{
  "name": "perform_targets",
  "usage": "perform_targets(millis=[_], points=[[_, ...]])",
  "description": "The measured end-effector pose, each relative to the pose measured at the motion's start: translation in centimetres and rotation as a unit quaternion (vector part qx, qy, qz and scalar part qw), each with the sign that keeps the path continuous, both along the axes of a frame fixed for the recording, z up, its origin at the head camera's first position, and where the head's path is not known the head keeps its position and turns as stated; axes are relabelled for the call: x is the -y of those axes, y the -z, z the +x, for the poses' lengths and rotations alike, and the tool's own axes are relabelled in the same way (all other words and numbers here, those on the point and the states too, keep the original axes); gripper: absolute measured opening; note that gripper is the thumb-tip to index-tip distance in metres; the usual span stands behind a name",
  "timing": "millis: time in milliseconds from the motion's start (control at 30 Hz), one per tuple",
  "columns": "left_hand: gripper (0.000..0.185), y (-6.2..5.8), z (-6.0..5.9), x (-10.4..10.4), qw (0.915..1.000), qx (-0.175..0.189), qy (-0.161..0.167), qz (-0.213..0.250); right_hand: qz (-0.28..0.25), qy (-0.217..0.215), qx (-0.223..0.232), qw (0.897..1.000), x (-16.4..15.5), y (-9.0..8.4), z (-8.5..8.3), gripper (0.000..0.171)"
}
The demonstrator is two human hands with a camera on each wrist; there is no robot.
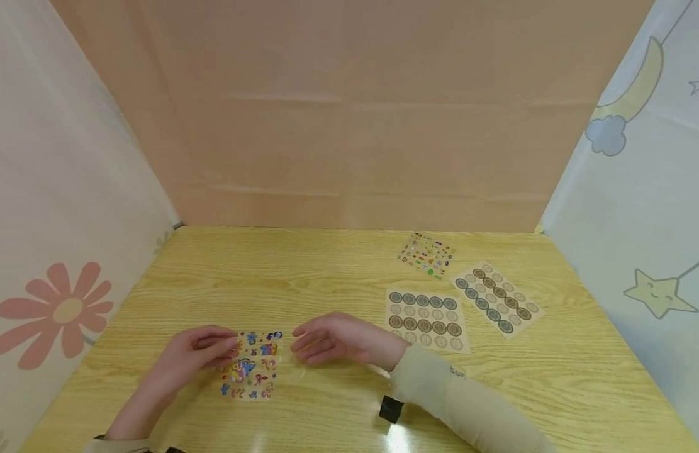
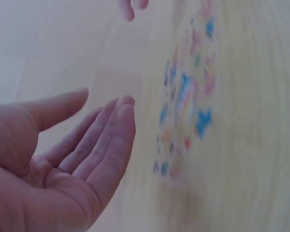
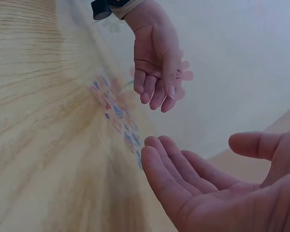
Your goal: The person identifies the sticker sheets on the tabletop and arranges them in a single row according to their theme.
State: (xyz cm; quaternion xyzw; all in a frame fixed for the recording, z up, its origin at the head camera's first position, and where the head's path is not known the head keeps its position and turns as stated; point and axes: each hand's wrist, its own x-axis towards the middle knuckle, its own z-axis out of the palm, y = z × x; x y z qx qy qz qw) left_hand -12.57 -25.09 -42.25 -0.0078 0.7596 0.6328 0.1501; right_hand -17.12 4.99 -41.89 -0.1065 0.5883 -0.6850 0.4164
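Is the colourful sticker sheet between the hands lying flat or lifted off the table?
Lying flat: the colourful sticker sheet rests on the table, with neither open hand gripping it.

Bare table [image 1: 326, 270] ahead of both hands, flat sticker sheets [image 1: 427, 319] far right, curtain walls close.
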Motion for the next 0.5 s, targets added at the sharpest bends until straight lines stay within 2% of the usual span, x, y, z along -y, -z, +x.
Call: perform_targets(millis=[100,233,500], points=[[0.048,-0.4,-0.3,-0.7,0.9991,-0.008,0.037,0.021,-0.014,-0.011,-0.007,1.000,-0.6,-0.6,-0.2,0.044],[0.051,-1.0,-0.7,-1.9,0.9968,-0.015,0.068,0.041,-0.036,-0.024,-0.020,0.999,-1.5,-1.3,-0.4,0.044],[0.052,-1.9,-1.7,-4.9,0.9922,-0.016,0.096,0.078,-0.061,-0.036,-0.058,0.996,-3.6,-3.7,-0.8,0.045]])
